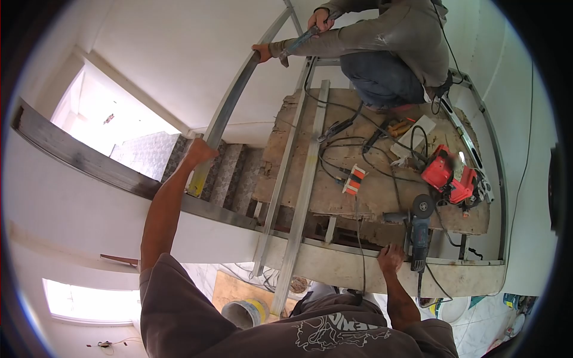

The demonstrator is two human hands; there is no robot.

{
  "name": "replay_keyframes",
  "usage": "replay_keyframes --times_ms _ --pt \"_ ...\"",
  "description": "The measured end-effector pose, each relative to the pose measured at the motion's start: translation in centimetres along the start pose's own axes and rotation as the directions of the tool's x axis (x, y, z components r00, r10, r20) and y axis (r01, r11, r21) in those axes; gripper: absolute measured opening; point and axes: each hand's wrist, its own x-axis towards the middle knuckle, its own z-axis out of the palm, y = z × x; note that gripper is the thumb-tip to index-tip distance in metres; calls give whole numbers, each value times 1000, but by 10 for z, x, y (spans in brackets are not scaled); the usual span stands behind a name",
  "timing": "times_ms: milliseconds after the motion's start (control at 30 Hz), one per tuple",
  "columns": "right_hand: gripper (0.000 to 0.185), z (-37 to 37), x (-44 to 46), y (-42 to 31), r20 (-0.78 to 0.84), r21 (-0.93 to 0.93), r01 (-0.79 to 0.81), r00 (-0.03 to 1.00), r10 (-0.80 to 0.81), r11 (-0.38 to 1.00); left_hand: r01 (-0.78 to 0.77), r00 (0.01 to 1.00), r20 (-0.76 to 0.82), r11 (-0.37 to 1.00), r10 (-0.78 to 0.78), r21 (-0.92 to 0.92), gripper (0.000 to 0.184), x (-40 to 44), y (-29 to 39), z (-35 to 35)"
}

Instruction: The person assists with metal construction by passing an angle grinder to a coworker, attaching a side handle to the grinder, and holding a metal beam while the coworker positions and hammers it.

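Note:
My left hand (202, 151) is closed around a long metal bar (222, 113) near its lower end, just above the curved metal beam (89, 162). The bar slants up and away to a co-worker, whose hand (261, 53) holds it higher up. The co-worker's other hand (320, 20) has a hammer (301, 40). My right hand (391, 258) grips the front edge of the metal frame (340, 246), its fingers curled over the top. Right beside it an angle grinder (421, 230) lies on the edge, disc upward.
A co-worker (394, 53) crouches on worn boards (352, 119). Cables, an orange-and-white power strip (354, 179), a red machine (450, 176) and a spirit level (462, 134) lie there. Two loose metal bars (307, 185) cross the frame. Stairs (230, 173) drop away at left; a bucket (246, 312) stands below.

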Motion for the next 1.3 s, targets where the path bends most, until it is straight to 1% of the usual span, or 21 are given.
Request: replay_keyframes --times_ms 33,67,133,167,200,267,333,367,433,500,533,567,633,733,833,867,933,1000,1133,1233,1300 --pt "22 -1 0 0 2 2 0 1000 0 1000 6 1000 3 1000 -6 -3 38 -3 3 -1" --pt "22 -2 0 -1 4 4 0 1000 0 1000 -128 988 -70 987 134 93 38 9 -11 4" --pt "20 -1 1 -1 -7 -5 -8 1000 8 1000 -345 899 -166 889 405 301 36 39 -52 17" --pt "19 0 -2 0 -2 -9 -6 1000 6 1000 -205 973 -76 968 217 142 36 31 -39 11" --pt "17 -3 -4 -1 -16 -15 5 1000 -5 1000 -23 999 47 1000 23 -1 36 18 -20 4" --pt "15 -8 0 -7 -46 -24 34 998 -35 999 7 998 66 1000 -6 -26 36 16 -16 3" --pt "14 -6 1 -6 -73 -16 54 996 -55 998 16 992 124 999 -10 -51 53 11 -14 -1" --pt "14 -5 1 -5 -90 -11 61 994 -61 998 -1 994 111 1000 0 16 60 14 -16 -3" --pt "16 -5 2 -4 -32 -21 47 998 -48 999 -37 996 87 988 24 150 75 24 -20 -8" --pt "21 -9 1 -5 54 -30 28 998 -27 999 29 989 139 980 -57 197 90 29 -20 -14" --pt "21 -9 1 -4 47 -32 33 998 -32 999 30 984 164 967 -73 251 86 18 -3 -22" --pt "21 -8 1 -4 37 -35 36 999 -34 999 5 975 211 952 -73 308 82 23 0 -26" --pt "21 -8 1 -5 14 -36 40 999 -39 999 -32 985 172 959 -17 281 74 30 2 -26" --pt "21 -9 2 -6 1 -34 43 999 -43 998 -124 961 276 876 -11 467 69 54 1 -32" --pt "20 -8 2 -5 24 -32 34 999 -34 999 -134 961 278 886 6 444 64 56 0 -33" --pt "20 -8 2 -5 31 -33 35 999 -34 999 -144 962 271 887 22 439 64 56 0 -32" --pt "20 -8 1 -4 25 -34 44 999 -43 998 -163 965 256 888 53 430 70 58 -3 -30" --pt "20 -6 2 -3 -2 -31 57 998 -57 998 -201 963 252 884 99 421 70 60 -7 -29" --pt "21 -1 1 0 2 -51 38 999 -38 998 -261 957 230 870 176 419 69 59 -10 -28" --pt "22 -1 1 -1 3 -48 37 999 -37 998 -262 962 192 858 195 441 68 56 -6 -28" --pt "22 -1 2 0 20 -43 34 999 -34 998 -297 951 221 846 218 442 68 52 -6 -29"
